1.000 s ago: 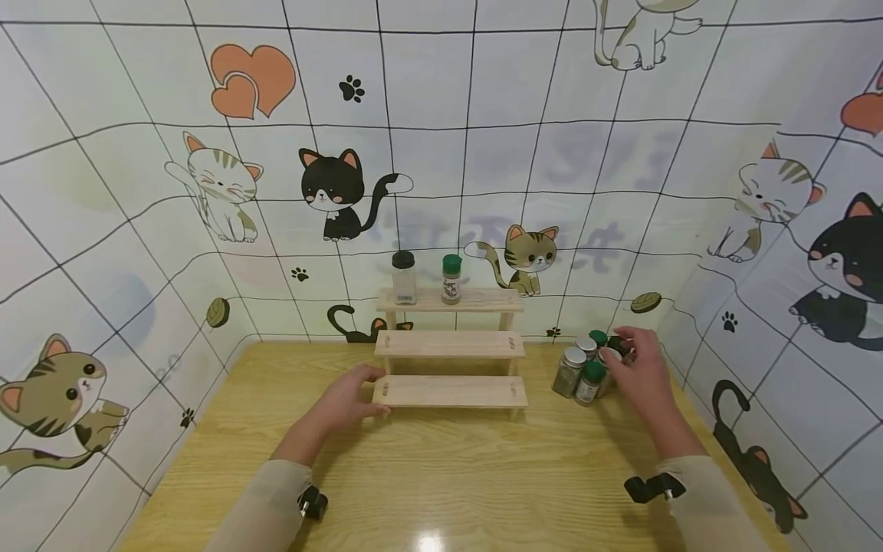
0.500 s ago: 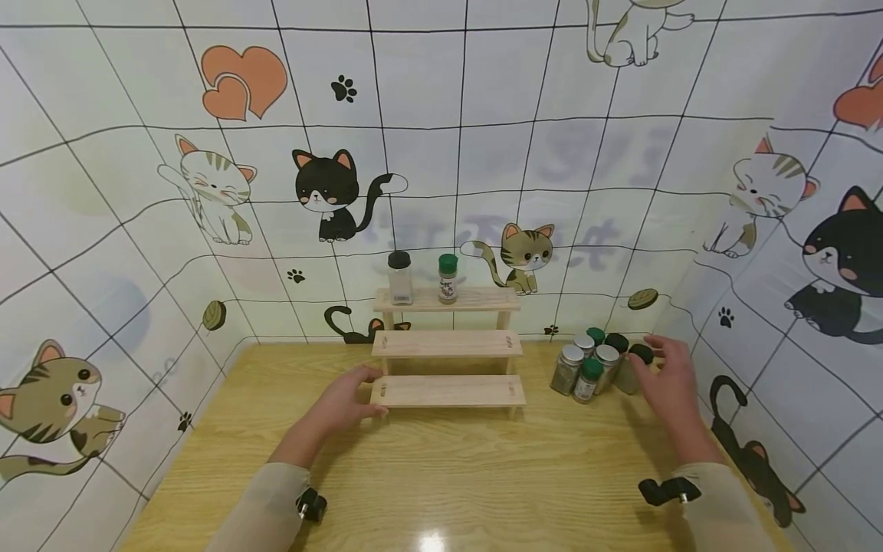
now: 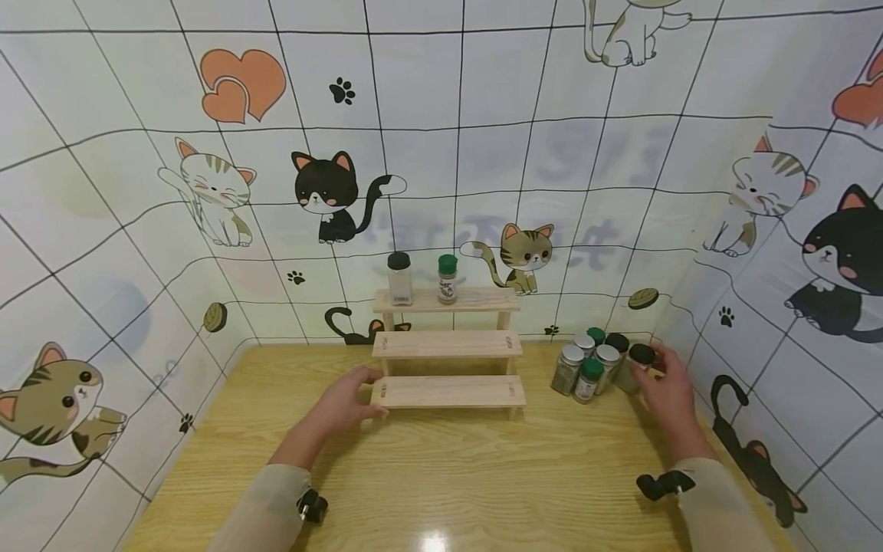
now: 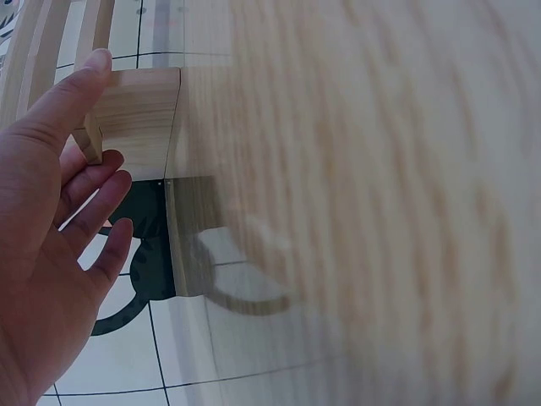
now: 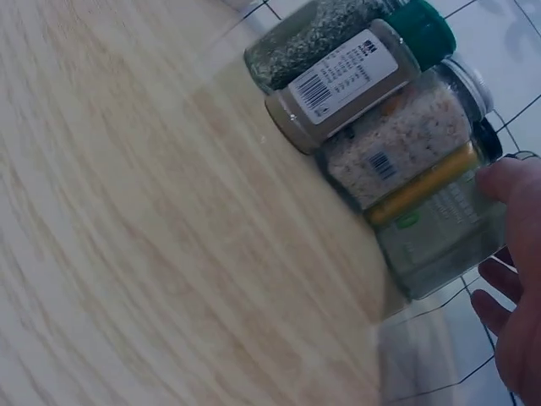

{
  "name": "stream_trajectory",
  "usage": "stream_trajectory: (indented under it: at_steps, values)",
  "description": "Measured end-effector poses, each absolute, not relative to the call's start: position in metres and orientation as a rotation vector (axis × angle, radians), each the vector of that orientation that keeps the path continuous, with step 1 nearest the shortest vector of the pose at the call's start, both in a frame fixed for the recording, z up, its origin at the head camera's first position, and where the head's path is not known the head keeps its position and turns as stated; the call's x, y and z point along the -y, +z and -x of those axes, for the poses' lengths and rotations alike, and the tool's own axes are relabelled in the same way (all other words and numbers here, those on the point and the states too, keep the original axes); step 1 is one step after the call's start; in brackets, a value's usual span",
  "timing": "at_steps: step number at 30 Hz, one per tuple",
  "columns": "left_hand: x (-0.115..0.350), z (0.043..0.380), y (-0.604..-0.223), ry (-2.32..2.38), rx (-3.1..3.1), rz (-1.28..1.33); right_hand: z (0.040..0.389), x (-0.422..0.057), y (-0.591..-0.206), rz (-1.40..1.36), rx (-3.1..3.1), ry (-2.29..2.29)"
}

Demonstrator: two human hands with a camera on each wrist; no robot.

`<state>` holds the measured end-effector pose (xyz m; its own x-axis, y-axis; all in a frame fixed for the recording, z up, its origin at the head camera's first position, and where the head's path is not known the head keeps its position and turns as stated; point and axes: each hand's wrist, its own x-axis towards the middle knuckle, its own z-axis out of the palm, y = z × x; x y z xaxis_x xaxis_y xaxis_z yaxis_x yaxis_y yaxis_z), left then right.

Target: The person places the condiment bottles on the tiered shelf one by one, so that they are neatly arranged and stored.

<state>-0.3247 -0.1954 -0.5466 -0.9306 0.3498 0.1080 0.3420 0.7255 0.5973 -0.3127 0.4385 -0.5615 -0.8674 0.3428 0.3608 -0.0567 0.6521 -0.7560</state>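
A three-tier wooden shelf rack (image 3: 448, 391) stands on the table. My left hand (image 3: 348, 400) holds the left end of its lowest board, thumb on top and fingers beneath, as the left wrist view shows. On the top tier are a clear black-capped jar (image 3: 400, 280) and a small green-capped bottle (image 3: 447, 280). My right hand (image 3: 669, 389) grips a black-capped glass spice jar (image 5: 439, 237) at the right end of a jar cluster. Its thumb lies on the jar's near side, the other fingers behind. The jar stands upright beside its neighbours.
Several spice jars stand close together: a silver-capped jar (image 3: 567, 369), a green-capped bottle (image 3: 588, 381), another silver-capped jar (image 3: 606, 366) and more behind. A cat-patterned cloth (image 3: 428, 153) rises behind the table (image 3: 441, 468) and along both sides.
My right hand has moved right from above the cluster to the end jar, and its fingers have come in around it. The left hand has stayed on the rack.
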Motion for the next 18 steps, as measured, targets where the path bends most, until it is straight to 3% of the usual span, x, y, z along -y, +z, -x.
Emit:
stream_trajectory:
  at_steps: [8, 18]
  values:
    - [0.194, 0.324, -0.548, 1.039, -2.903, -0.588, 0.307, -0.430, -0.569, 0.279, 2.344, 1.238]
    - [0.194, 0.324, -0.547, 1.028, -2.916, -0.580, 0.298, -0.416, -0.540, 0.286, 2.137, 1.383]
